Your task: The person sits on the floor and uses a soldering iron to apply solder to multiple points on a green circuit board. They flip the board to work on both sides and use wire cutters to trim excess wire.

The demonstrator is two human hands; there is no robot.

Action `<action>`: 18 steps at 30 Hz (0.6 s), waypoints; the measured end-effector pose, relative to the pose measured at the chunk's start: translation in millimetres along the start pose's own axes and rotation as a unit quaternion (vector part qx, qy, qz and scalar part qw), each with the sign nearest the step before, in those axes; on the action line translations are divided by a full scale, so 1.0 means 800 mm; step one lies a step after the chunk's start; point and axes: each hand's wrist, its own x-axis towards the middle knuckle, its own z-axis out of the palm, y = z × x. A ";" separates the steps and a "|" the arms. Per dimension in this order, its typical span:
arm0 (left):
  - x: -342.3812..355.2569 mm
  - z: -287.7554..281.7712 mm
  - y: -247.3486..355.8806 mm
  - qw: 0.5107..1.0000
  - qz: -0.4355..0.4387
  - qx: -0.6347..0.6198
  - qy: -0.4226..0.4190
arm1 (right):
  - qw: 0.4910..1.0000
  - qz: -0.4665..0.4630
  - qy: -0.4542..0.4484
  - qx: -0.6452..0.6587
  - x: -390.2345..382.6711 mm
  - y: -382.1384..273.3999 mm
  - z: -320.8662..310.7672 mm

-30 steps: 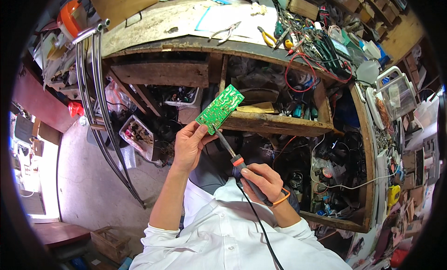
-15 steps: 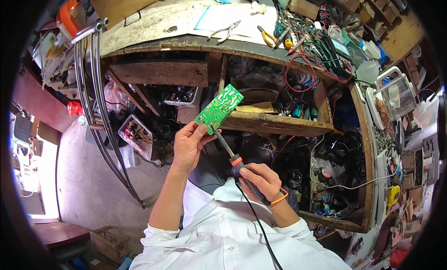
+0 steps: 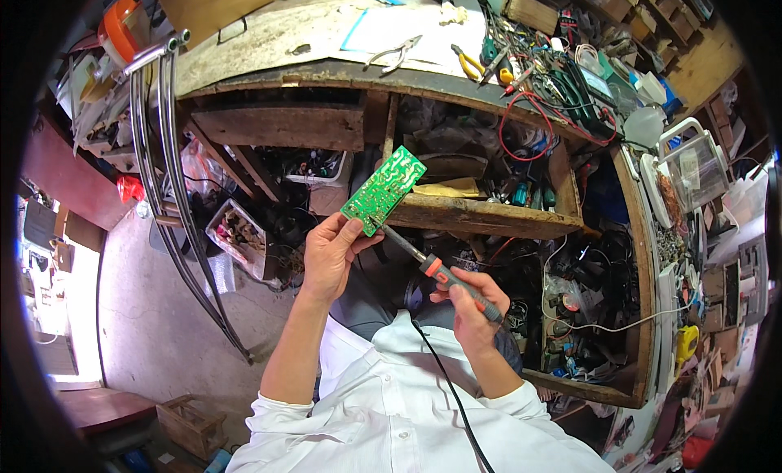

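A green circuit board is tilted up in front of me, its solder traces facing me. My left hand pinches its lower left corner between thumb and fingers. My right hand is closed around the grey and orange handle of a soldering iron. The iron's metal shaft reaches up and left to the board's lower edge, close to my left fingertips. Whether the tip touches the board is too small to tell. A black cord runs down across my white shirt.
An open wooden drawer full of parts juts out beyond the board. On the workbench lie cutting pliers, yellow-handled pliers and a pile of tools. Bent metal tubes stand at left; a plastic bin sits below.
My right hand has shifted right and slightly up, turning the soldering iron to a flatter slant. Its shaft stays at the board's lower edge. My left hand and the board have barely moved.
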 end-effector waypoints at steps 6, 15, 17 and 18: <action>-0.002 0.005 0.005 1.000 -0.003 0.019 0.000 | 0.992 0.089 0.051 0.076 0.032 -0.014 0.000; 0.002 0.006 0.009 0.999 0.006 0.033 -0.001 | 0.983 0.136 0.110 0.055 0.101 -0.033 0.010; 0.004 0.005 0.009 0.999 0.010 0.034 -0.002 | 0.979 0.152 0.124 0.062 0.116 -0.031 0.011; 0.004 0.005 0.009 0.999 0.012 0.034 -0.002 | 0.976 0.160 0.131 0.066 0.121 -0.031 0.010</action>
